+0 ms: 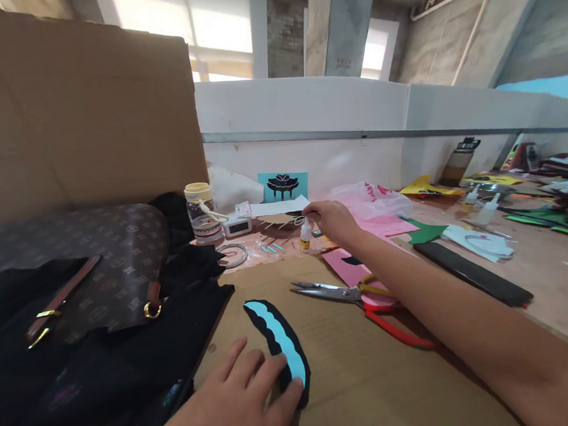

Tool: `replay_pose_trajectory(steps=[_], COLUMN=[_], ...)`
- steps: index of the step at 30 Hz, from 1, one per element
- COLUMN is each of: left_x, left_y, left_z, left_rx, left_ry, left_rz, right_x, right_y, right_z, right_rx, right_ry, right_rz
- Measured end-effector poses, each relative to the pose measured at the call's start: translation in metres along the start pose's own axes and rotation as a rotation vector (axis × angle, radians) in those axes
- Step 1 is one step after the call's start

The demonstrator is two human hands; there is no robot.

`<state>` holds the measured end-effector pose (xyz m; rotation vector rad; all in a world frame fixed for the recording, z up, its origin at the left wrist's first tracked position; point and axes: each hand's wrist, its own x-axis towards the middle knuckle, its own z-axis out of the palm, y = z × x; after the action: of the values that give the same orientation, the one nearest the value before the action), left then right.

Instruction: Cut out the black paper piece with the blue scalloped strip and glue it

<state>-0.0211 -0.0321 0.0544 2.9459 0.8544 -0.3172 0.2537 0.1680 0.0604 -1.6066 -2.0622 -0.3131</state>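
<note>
My left hand (250, 395) lies on the cardboard with its fingers spread, the thumb and a fingertip resting on a curved black piece (259, 316). A light-blue scalloped strip (279, 336) lies along the middle of that black piece. My right hand (331, 219) is stretched out to the back of the table. Its fingers are pinched at the top of a small bottle with a yellow label (304, 236), which looks upright. Below my right forearm lie scissors with red and yellow handles (331, 292), their blades pointing left.
A brown patterned bag (120, 267) and black cloth (184, 321) fill the left. Behind stand a jar (199, 214), a small digital clock (238, 226) and a blue picture card (286, 186). Pink sheets (346, 267) and a long black case (473, 273) lie right.
</note>
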Motion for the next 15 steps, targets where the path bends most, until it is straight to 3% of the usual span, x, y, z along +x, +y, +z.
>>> replay_pose_trajectory(steps=[9,15], left_x=[-0.0007,-0.0040], left_y=[-0.0008,-0.0007], left_z=[-0.0034,-0.0012], left_rx=[-0.041,-0.085], left_ry=[-0.030,0.042], left_rz=[-0.024,-0.020], right_x=[-0.0016,-0.0046], right_y=[0.0028,0.0017], right_z=[0.0047,0.0079], right_rx=[-0.139,-0.230], right_ry=[-0.042,-0.068], right_rz=[-0.053,-0.058])
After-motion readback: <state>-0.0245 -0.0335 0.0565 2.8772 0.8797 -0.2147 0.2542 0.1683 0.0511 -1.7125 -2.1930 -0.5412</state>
